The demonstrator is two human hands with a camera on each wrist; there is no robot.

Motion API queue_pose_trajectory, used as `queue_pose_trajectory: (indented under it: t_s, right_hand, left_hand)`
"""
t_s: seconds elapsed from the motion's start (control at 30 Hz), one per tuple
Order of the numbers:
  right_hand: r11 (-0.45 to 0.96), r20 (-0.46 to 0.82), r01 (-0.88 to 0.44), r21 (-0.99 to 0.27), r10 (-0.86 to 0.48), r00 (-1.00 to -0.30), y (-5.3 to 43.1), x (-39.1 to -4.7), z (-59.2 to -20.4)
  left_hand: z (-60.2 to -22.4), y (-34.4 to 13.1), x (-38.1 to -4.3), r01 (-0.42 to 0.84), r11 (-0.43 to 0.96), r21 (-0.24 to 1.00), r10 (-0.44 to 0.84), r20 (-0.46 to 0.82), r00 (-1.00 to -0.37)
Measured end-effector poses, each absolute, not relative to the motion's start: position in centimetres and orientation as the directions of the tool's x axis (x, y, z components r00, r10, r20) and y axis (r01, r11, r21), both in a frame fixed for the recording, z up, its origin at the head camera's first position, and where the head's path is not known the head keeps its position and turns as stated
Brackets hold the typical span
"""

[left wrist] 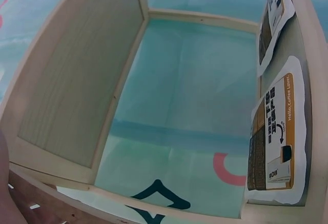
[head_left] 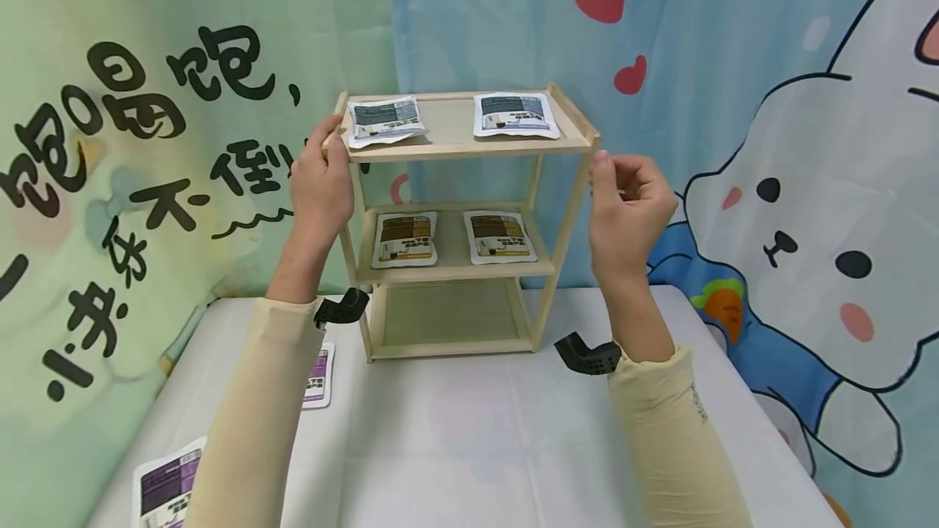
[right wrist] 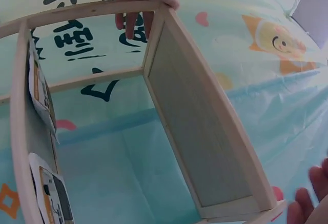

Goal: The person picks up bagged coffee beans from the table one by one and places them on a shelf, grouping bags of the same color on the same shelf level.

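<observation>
A three-tier wooden shelf rack (head_left: 455,274) stands on the table. At its upper left corner my left hand (head_left: 323,186) grips the end of the top tier, thumb in front and fingers over the side. My right hand (head_left: 631,210) is held beside the upper right corner, fingers loosely curled with nothing in them. In the right wrist view, those fingers (right wrist: 302,206) lie just off the corner. Two blue-labelled coffee packets, a left one (head_left: 385,119) and a right one (head_left: 516,115), lie on the top tier. Two brown-labelled coffee packets (head_left: 405,239) (left wrist: 282,137) lie on the middle tier.
Two purple-labelled packets lie on the white table (head_left: 440,446) at the left: one (head_left: 319,377) beside the rack, the other (head_left: 169,487) nearer, partly behind my left sleeve. A printed curtain (head_left: 484,23) hangs behind the table and along both sides.
</observation>
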State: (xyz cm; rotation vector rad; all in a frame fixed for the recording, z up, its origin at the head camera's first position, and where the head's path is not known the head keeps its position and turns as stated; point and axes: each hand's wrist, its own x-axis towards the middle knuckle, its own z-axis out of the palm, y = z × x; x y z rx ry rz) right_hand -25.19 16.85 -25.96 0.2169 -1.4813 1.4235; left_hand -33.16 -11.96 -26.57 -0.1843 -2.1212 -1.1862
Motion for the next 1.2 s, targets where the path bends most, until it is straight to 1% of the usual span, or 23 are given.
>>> queue_pose_trajectory:
  t_s: [0.07,0.17,0.3,0.37,0.5,0.6,0.7,0.77,0.9,1.0,1.1,1.2]
  right_hand:
    - [0.249,0.707,-0.717,-0.651,0.543,-0.453,16.6,-25.2,-25.2]
    - [0.223,0.669,-0.688,-0.691,0.557,-0.492,17.0,-26.5,-25.0]
    - [0.22,0.631,-0.616,-0.757,0.493,-0.599,18.3,-29.3,-25.6]
    - [0.213,0.601,-0.574,-0.791,0.446,-0.663,18.8,-30.3,-25.8]
    - [0.143,0.529,-0.512,-0.847,0.324,-0.784,19.2,-31.4,-26.2]
    - [0.078,0.475,-0.472,-0.878,0.243,-0.845,19.3,-31.8,-26.4]
    - [0.054,0.454,-0.453,-0.89,0.203,-0.868,19.2,-32.1,-26.6]
    - [0.056,0.446,-0.444,-0.894,0.2,-0.872,19.1,-32.2,-26.7]
    - [0.046,0.427,-0.429,-0.902,0.234,-0.873,18.7,-32.3,-26.8]
    - [0.015,0.423,-0.434,-0.901,0.261,-0.868,18.5,-32.2,-26.8]
    - [-0.007,0.431,-0.449,-0.893,0.27,-0.861,18.4,-32.4,-26.9]
    - [-0.021,0.424,-0.447,-0.894,0.282,-0.861,18.2,-32.7,-26.9]
  left_hand:
    - [-26.6,-11.9,-33.2,0.428,0.573,0.699,-0.19,0.621,-0.76]
    - [-26.7,-11.9,-33.1,0.428,0.572,0.7,-0.188,0.619,-0.763]
    - [-26.7,-11.9,-33.1,0.438,0.569,0.695,-0.192,0.631,-0.751]
    - [-26.7,-11.9,-33.1,0.446,0.568,0.692,-0.191,0.637,-0.747]
    - [-26.7,-11.9,-33.1,0.437,0.567,0.698,-0.192,0.628,-0.754]
    - [-26.7,-11.9,-33.0,0.429,0.57,0.701,-0.193,0.622,-0.759]
    - [-26.6,-12.0,-32.9,0.427,0.575,0.698,-0.186,0.62,-0.762]
    - [-26.6,-12.3,-32.9,0.426,0.572,0.701,-0.166,0.607,-0.777]
    - [-26.6,-13.3,-32.5,0.444,0.557,0.701,-0.058,0.566,-0.822]
    - [-27.1,-14.2,-32.1,0.496,0.519,0.696,0.021,0.57,-0.822]
    - [-27.8,-15.1,-31.7,0.521,0.478,0.707,0.05,0.571,-0.82]
    - [-28.9,-15.9,-31.2,0.498,0.468,0.73,0.078,0.528,-0.846]
